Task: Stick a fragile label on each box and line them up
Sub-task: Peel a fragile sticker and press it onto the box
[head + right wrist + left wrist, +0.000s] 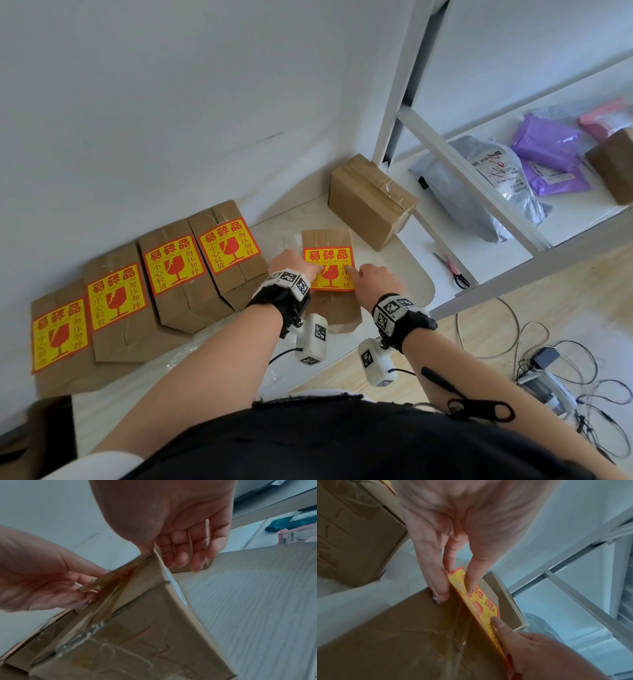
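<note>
A brown taped box [337, 308] lies on the white table in front of me. Just over its top is a yellow and red fragile label [329, 269]. My left hand [298, 263] pinches the label's left edge between thumb and finger, clear in the left wrist view [453, 588]. My right hand [363, 274] pinches the right edge, its other fingers hanging loosely. The right wrist view shows the label [111, 578] partly lifted off the box [145, 622]. Several labelled boxes [171, 274] stand in a row along the wall at left. One unlabelled box [371, 200] sits at the back right.
The table's rounded edge [424, 291] ends just right of my hands. A white metal shelf [479, 192] stands to the right with grey and purple parcel bags [548, 154] and scissors [455, 272] on it. Cables [548, 359] lie on the wooden floor.
</note>
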`<act>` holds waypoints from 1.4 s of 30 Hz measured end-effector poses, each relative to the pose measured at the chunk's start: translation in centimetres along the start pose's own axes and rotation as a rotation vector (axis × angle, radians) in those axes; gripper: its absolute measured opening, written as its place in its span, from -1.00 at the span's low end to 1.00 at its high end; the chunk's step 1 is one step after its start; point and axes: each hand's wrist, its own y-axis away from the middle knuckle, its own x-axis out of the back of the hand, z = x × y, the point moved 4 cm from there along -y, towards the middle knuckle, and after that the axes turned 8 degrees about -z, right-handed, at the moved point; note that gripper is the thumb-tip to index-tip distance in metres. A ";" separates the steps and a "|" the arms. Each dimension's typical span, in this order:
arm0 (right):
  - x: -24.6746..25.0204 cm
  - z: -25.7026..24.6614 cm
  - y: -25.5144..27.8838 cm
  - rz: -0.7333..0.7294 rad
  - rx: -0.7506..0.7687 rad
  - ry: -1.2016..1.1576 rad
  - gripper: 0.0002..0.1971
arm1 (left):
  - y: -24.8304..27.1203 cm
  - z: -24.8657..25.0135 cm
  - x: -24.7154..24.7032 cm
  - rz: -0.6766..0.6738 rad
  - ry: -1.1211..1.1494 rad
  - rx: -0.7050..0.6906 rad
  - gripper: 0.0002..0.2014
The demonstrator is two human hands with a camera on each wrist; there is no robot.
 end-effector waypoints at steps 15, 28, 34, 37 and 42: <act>-1.9 -0.9 0.9 -0.025 -0.030 -0.112 -0.24 | 1.1 -2.8 -3.3 -0.027 -0.134 -0.127 -0.43; -2.8 0.4 1.6 0.006 0.026 -0.245 -0.35 | 2.0 -4.4 -4.7 -0.014 0.064 -0.145 -0.40; -2.3 1.4 1.3 -0.018 0.037 -0.367 -0.38 | 0.7 -5.2 -5.6 -0.093 0.280 -0.049 -0.40; -1.7 1.8 0.9 0.018 0.071 -0.449 -0.45 | 1.6 -4.2 -5.1 -0.062 0.385 -0.062 -0.33; 0.5 2.3 0.8 0.178 0.139 -0.557 -0.60 | 2.6 -1.1 -3.6 0.034 0.402 -0.124 -0.26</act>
